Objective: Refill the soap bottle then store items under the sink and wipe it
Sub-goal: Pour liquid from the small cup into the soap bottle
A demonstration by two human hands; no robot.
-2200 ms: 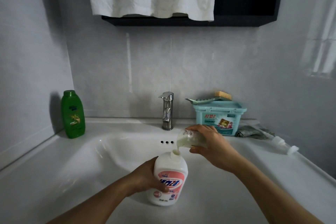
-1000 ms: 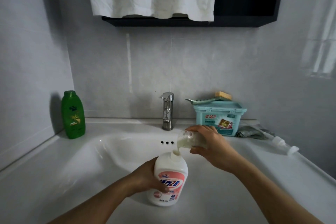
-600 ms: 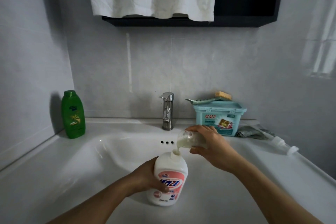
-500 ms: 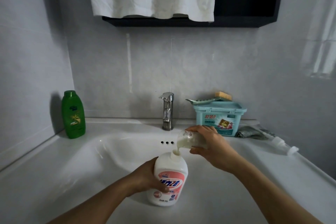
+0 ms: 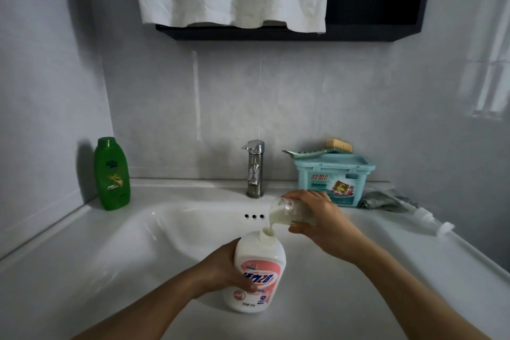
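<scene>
Nothing has shifted since a moment ago; both hands hold as before. White soap runs from the tipped clear container (image 5: 287, 211) into the open neck of the soap bottle (image 5: 258, 270), which stands upright in the sink (image 5: 165, 229). The left hand (image 5: 226, 270) wraps its fingers round the bottle, and the right hand (image 5: 323, 218) grips the container. The bottle's pink label carries blue characters I cannot read.

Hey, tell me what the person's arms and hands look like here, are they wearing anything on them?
Nothing worn that shows. The left forearm and right forearm are bare as far up as the frame reaches, with no sleeve edge in view. The left hand and right hand have no gloves, and no watch, bracelet or ring is visible.
</scene>
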